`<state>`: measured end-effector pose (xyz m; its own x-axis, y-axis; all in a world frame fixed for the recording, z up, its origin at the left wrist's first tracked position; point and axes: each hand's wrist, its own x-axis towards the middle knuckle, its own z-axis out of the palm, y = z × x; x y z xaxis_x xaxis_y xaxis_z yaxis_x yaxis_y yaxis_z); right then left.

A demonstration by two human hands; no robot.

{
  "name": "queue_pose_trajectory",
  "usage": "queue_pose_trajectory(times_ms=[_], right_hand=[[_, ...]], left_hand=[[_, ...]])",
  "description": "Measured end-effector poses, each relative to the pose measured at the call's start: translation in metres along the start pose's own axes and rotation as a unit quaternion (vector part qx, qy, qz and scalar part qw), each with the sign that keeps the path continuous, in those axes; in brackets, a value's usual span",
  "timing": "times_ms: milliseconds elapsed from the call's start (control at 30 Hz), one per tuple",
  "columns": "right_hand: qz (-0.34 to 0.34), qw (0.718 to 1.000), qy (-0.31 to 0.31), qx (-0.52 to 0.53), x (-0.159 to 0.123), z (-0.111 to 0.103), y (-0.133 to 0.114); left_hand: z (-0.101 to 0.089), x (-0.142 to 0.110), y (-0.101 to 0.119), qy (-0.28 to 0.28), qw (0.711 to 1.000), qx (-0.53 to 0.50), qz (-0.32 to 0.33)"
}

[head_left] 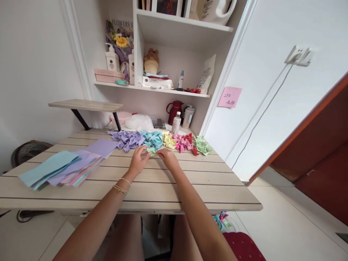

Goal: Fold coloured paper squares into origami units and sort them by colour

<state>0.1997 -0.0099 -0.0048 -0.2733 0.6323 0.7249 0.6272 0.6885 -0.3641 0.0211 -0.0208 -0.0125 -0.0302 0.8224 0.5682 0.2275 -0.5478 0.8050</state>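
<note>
A small folded piece of light green paper (152,152) is pinched between my two hands, just above the desk. My left hand (140,158) grips its left end with thumb and fingers. Its right end sits in the fingertips of my right hand (167,157). Right behind the hands lies a row of folded paper pieces in colour groups: purple pieces (127,139), blue pieces (152,139), yellow pieces (169,140), pink pieces (182,142), a few red pieces (195,151) and green pieces (202,145).
Stacked paper sheets (51,166) lie on the left of the slatted desk (212,181). A raised wooden stand (85,105) is behind them. A clear bottle (176,124), a dark red jug (174,111) and a tumbler (188,116) stand at the back, under a loaded shelf (163,90).
</note>
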Motion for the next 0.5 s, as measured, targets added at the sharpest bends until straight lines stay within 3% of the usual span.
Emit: queue_pose_trajectory(times_ms=[133,200,300,467,500], right_hand=[[0.072,0.991,0.071,-0.091,0.001,-0.052,0.023],[0.137,0.974,0.115,-0.142,-0.013,-0.082,0.041],[0.244,0.925,0.196,-0.217,-0.046,-0.116,0.071],[0.363,0.868,0.233,-0.246,-0.085,-0.131,0.116],[0.362,0.877,0.214,-0.233,-0.087,-0.131,0.122]], left_hand=[[-0.003,-0.001,0.001,0.072,0.997,0.033,0.001],[-0.005,-0.002,0.004,0.074,0.995,0.064,0.012],[-0.008,-0.004,0.018,0.045,0.991,0.115,0.053],[-0.031,-0.001,0.056,0.019,0.956,0.266,0.122],[-0.043,-0.001,0.061,0.013,0.943,0.307,0.126]])
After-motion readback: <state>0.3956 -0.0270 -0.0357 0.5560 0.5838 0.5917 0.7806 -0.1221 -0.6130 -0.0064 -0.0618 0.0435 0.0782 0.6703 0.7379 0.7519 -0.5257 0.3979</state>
